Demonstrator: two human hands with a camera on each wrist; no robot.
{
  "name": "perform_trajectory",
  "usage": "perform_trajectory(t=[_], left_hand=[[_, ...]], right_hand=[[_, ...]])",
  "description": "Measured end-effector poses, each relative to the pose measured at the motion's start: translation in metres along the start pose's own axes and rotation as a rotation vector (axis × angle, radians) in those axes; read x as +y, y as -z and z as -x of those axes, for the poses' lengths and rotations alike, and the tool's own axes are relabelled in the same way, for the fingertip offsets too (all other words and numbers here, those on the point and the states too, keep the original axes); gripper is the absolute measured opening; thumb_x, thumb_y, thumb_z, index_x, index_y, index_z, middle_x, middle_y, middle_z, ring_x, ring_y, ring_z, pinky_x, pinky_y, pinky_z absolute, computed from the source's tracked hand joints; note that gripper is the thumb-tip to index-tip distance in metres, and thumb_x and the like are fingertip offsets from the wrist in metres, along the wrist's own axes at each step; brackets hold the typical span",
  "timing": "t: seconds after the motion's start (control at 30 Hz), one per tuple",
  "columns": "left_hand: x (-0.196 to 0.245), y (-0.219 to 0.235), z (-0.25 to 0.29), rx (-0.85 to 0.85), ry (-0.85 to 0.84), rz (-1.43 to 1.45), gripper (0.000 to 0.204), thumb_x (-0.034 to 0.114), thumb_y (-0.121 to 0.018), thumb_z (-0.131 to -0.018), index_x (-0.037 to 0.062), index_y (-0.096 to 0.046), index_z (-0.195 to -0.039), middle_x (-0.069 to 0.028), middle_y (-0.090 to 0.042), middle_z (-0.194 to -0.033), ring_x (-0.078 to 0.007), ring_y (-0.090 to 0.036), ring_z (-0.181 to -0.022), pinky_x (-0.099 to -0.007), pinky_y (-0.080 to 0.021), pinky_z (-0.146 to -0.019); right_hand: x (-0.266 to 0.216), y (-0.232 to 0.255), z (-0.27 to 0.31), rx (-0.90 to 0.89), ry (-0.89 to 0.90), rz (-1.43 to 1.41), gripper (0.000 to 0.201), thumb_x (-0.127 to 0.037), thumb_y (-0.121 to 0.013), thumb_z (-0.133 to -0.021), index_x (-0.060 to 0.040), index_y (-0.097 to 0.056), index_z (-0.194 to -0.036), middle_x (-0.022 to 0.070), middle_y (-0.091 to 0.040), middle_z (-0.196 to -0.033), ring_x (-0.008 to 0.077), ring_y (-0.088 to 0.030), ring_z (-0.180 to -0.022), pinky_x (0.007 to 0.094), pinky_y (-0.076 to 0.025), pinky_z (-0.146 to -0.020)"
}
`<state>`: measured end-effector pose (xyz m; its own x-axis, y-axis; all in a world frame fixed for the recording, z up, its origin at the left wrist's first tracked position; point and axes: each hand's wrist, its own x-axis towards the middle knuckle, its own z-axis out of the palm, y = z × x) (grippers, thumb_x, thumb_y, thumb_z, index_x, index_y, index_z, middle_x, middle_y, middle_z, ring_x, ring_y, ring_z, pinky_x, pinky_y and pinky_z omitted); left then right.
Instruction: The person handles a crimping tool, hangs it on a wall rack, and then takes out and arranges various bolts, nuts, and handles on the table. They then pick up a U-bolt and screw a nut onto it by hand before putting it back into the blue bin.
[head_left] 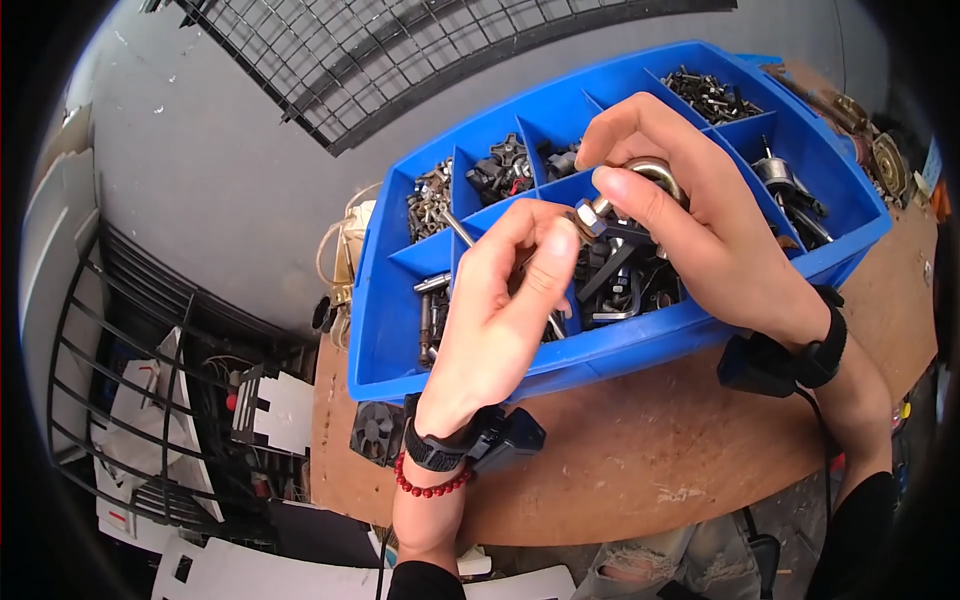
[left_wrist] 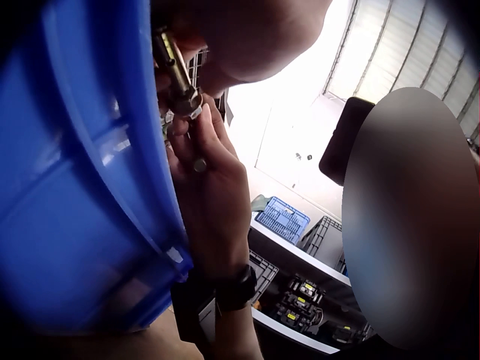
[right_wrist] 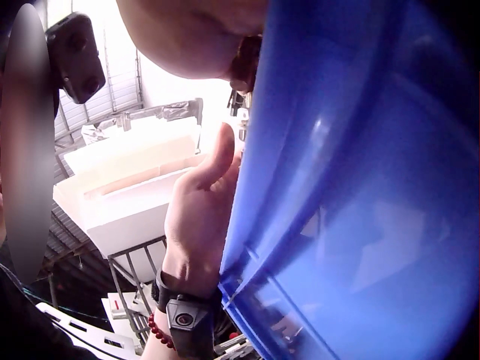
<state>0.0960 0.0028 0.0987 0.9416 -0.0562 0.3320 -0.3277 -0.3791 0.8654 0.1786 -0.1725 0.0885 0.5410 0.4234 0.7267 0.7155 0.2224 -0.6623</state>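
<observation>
Bin (head_left: 640,347) holds screws (head_left: 708,95), black knobs (head_left: 505,160); bolt (left_wrist: 177,72), nut (head_left: 588,214) above.

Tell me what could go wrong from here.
The ring-ended bolt is held between the right hand and left hand, above the blue bin; if the grip slips, it may drop among the dark hardware below. The hex nut sits by the left hand; if it came loose, it might be hard to find in there.

Between your left hand (head_left: 497,308) and right hand (head_left: 712,225) is the eye bolt (head_left: 601,206); below them, the divided bin (head_left: 600,360) on the table (head_left: 640,430); beyond, a wire grid (head_left: 385,85).
</observation>
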Motion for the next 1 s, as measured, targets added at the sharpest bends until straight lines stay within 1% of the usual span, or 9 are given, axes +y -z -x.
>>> perform_trajectory(t=[0.13,0.23,0.33,0.53,0.63,0.73,0.87,0.9,1.0], left_hand=[[-0.005,0.005,0.0,0.0,-0.038,-0.113,0.026,0.025,-0.056,-0.104,0.0005,-0.062,-0.107,0.0015,-0.052,-0.083,-0.0056,-0.052,-0.072,-0.0216,-0.049,-0.063],[-0.007,0.002,0.0,0.102,-0.095,-0.183,0.025,0.025,-0.06,-0.101,0.0004,-0.06,-0.099,-0.0016,-0.058,-0.076,-0.0071,-0.049,-0.068,-0.025,-0.041,-0.06],[-0.002,0.0,0.001,0.111,-0.039,-0.177,0.024,0.023,-0.061,-0.101,-0.0001,-0.06,-0.096,-0.0028,-0.059,-0.074,-0.0076,-0.049,-0.068,-0.0263,-0.041,-0.061],[-0.014,0.0,0.0,0.17,-0.121,-0.216,0.037,0.031,-0.05,-0.106,-0.0001,-0.06,-0.088,-0.0022,-0.058,-0.071,-0.0096,-0.047,-0.063,-0.027,-0.04,-0.061],[-0.004,0.005,0.002,0.096,-0.011,-0.021,0.045,0.035,-0.042,-0.108,0.0011,-0.06,-0.085,-0.0013,-0.056,-0.07,-0.0099,-0.047,-0.062,-0.0274,-0.04,-0.06],[0.001,0.004,0.001,0.107,0.055,-0.015,0.048,0.038,-0.04,-0.108,0.0022,-0.062,-0.085,0.0001,-0.053,-0.067,-0.0086,-0.047,-0.063,-0.0265,-0.041,-0.06],[0.003,-0.004,0.0,0.145,-0.043,0.023,0.033,0.033,-0.048,-0.106,0.0023,-0.06,-0.106,-0.0001,-0.059,-0.086,-0.0055,-0.05,-0.073,-0.0234,-0.043,-0.062],[-0.001,0.001,-0.001,0.086,-0.103,-0.056,0.037,0.034,-0.046,-0.106,-0.0002,-0.056,-0.118,-0.0042,-0.056,-0.094,-0.0096,-0.054,-0.072,-0.0251,-0.049,-0.066],[-0.001,-0.001,0.0,0.11,-0.155,-0.13,0.035,0.033,-0.046,-0.107,-0.0002,-0.058,-0.113,-0.0029,-0.055,-0.089,-0.0097,-0.055,-0.072,-0.0251,-0.049,-0.066]], right_hand=[[-0.002,-0.004,0.001,0.06,-0.094,0.016,0.017,-0.019,-0.056,-0.101,-0.002,-0.058,-0.1,-0.0005,-0.056,-0.084,0.0061,-0.05,-0.077,0.0228,-0.04,-0.068],[-0.013,0.006,-0.004,-0.104,-0.416,0.046,0.029,-0.026,-0.055,-0.102,-0.0037,-0.057,-0.085,-0.0041,-0.047,-0.068,0.0046,-0.043,-0.065,0.0238,-0.034,-0.058],[-0.002,0.004,-0.003,-0.053,-0.325,0.068,0.038,-0.031,-0.055,-0.103,-0.0052,-0.053,-0.075,-0.0062,-0.039,-0.061,0.0042,-0.036,-0.059,0.0259,-0.03,-0.054],[-0.007,0.001,-0.001,-0.067,-0.184,0.057,0.035,-0.028,-0.054,-0.103,-0.0019,-0.051,-0.079,0.0,-0.043,-0.066,0.0083,-0.038,-0.063,0.0277,-0.032,-0.056],[-0.006,-0.003,0.001,-0.057,-0.037,0.12,0.032,-0.025,-0.054,-0.103,0.0001,-0.052,-0.082,0.0046,-0.043,-0.068,0.0114,-0.04,-0.064,0.029,-0.034,-0.058],[-0.012,-0.003,0.002,-0.06,-0.084,0.138,0.031,-0.024,-0.055,-0.102,0.0008,-0.052,-0.083,0.007,-0.042,-0.068,0.0133,-0.041,-0.064,0.0298,-0.036,-0.059],[-0.009,-0.003,0.001,-0.005,-0.087,0.102,0.032,-0.025,-0.054,-0.103,-0.0006,-0.052,-0.082,0.0036,-0.041,-0.067,0.0113,-0.039,-0.063,0.0292,-0.034,-0.058],[-0.01,-0.002,0.001,-0.004,-0.104,0.082,0.033,-0.025,-0.054,-0.103,-0.0009,-0.052,-0.081,0.0026,-0.041,-0.067,0.0107,-0.038,-0.063,0.029,-0.033,-0.057],[-0.009,0.0,0.0,-0.001,-0.141,0.055,0.034,-0.026,-0.054,-0.103,-0.0017,-0.051,-0.08,0.0002,-0.039,-0.066,0.0089,-0.037,-0.063,0.0284,-0.032,-0.057]])
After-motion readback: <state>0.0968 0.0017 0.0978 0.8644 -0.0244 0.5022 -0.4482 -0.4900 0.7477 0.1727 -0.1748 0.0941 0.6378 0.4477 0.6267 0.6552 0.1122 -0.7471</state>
